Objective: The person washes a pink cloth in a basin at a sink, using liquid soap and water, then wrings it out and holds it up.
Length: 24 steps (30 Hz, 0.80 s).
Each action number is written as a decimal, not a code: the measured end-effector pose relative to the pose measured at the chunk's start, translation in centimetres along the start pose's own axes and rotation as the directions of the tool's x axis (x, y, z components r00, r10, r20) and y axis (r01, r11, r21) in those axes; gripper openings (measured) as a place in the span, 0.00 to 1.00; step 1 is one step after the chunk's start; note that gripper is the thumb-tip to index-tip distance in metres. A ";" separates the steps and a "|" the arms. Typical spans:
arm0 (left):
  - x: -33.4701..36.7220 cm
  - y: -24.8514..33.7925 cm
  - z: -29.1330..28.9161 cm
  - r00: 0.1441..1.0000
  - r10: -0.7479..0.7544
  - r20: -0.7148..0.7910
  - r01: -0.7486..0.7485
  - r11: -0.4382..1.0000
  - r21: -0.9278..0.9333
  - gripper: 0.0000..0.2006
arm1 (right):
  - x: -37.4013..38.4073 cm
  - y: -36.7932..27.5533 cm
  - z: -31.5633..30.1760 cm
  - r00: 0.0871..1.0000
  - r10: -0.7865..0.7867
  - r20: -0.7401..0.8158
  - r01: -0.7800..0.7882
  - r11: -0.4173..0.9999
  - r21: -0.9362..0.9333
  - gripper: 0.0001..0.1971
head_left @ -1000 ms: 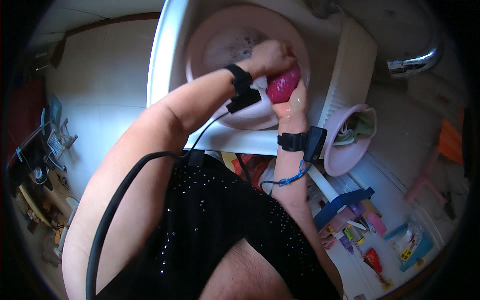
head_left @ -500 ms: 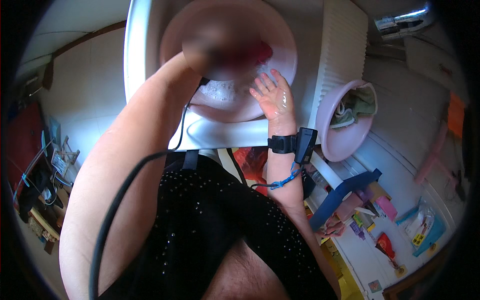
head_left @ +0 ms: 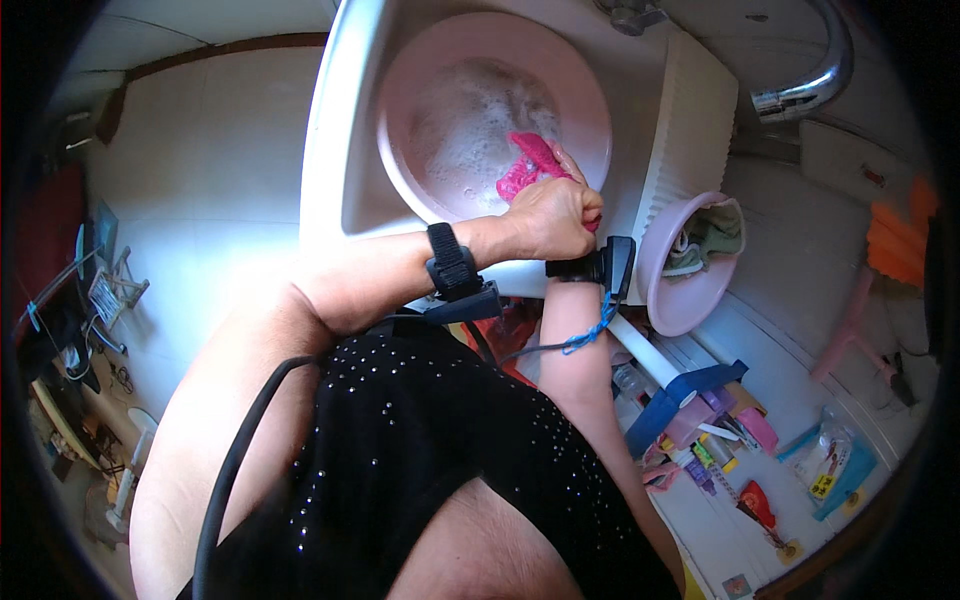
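Note:
My left hand (head_left: 552,217) is closed on a wet pink cloth (head_left: 522,165), its knuckles upward, above the near right rim of a pink basin (head_left: 395,150). Part of the cloth hangs over the basin and a bit shows by the thumb side. Under it lies my right hand (head_left: 569,162), mostly hidden; the fingers that show look stretched out against the cloth. Cloudy, foamy water (head_left: 470,115) fills the basin. Each wrist wears a black strap with a small device.
The basin stands in a white sink (head_left: 350,205) with a ribbed washboard side (head_left: 690,120). A chrome faucet (head_left: 800,95) curves in at the upper right. Right of the sink, a smaller pink basin (head_left: 655,285) holds a green cloth (head_left: 715,235). Below it sits a blue-ended rack (head_left: 680,400) among toiletries.
My left hand has come out of the basin toward me with the pink cloth, onto my right hand, which was palm up and bare. The view has shifted, so the sink appears farther right.

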State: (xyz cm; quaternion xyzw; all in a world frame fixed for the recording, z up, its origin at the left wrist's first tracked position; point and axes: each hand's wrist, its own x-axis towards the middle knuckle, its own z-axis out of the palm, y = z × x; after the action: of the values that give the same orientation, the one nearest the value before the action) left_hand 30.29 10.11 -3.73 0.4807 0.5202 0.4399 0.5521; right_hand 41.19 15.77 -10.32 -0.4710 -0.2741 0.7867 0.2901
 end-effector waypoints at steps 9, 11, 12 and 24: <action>4.9 0.8 -0.9 0.939 0.124 -0.321 -0.067 0.981 0.182 0.07 | -0.3 -1.1 3.7 0.991 0.129 -0.026 -0.115 0.946 0.304 0.23; 6.6 -0.3 -1.7 0.952 0.094 -0.293 -0.038 0.981 0.192 0.07 | -0.2 -1.3 4.5 0.986 0.167 0.005 -0.150 0.870 0.470 0.23; 7.5 -1.0 -2.4 0.958 0.065 -0.279 -0.008 0.980 0.200 0.08 | 0.2 -1.3 4.7 0.980 0.169 0.103 -0.198 0.791 0.579 0.23; 10.5 -18.1 -7.3 0.835 -0.362 -0.415 0.546 0.641 0.539 0.13 | -0.7 -1.9 -0.1 0.953 0.226 -0.204 -0.113 0.886 0.450 0.25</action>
State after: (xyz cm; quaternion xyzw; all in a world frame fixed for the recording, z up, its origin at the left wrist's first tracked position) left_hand 23.45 18.23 -23.23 0.4264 0.8121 0.1427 0.3720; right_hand 41.96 16.59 -8.63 -0.5127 -0.0112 0.7843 0.3493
